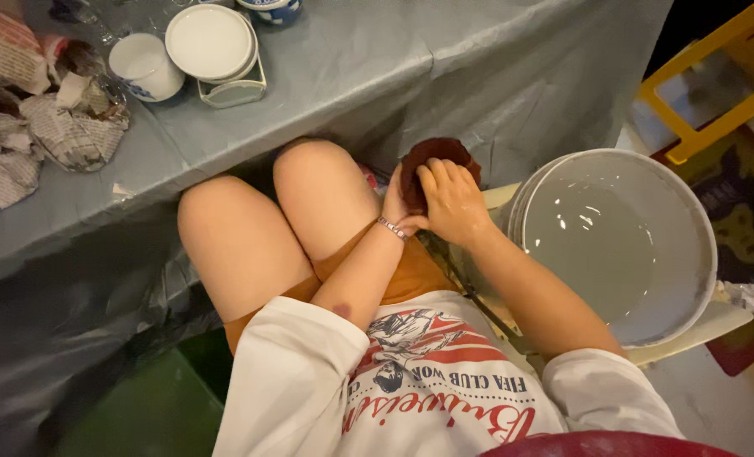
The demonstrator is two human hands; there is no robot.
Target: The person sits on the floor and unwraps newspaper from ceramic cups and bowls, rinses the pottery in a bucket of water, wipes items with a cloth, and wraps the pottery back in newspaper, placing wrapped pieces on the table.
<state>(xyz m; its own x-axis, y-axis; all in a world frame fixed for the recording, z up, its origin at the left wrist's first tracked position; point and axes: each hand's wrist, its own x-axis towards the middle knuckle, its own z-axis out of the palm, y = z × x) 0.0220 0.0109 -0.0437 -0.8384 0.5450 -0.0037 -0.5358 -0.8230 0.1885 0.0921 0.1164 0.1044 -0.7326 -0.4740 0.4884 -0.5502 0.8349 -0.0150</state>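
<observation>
1. Your right hand (455, 203) lies over the near side of a small dark-brown bowl (434, 157) at the centre of the frame, just past your knees. Its fingers (434, 184) are close together and curled over the rim, pressing on the bowl's wall.
2. Your left hand (395, 203) comes in from the other side with a bracelet (391, 228) at the wrist. It is mostly hidden behind the right hand, so you cannot tell how its fingers sit; it seems to cup the bowl from below or behind.
3. The bowl looks like unglazed clay or dull-glazed ceramic: stiff, fairly light and likely brittle. The matt surface should give grip, though it may turn slick if wet. The rim with a palm under the base looks the safest hold.
4. Just right of your hands stands a large white bucket (698, 254) holding pale cloudy water, near the bowl but not touching it.
5. Above your knees runs a bench (444, 59) draped in grey sheeting.
6. In the upper left of the frame, on the bench, sit a stack of white plates (210, 41) in a small rack, a white cup (144, 66) beside it, and crumpled newspaper wrappings (30, 110) at the far left edge.
</observation>
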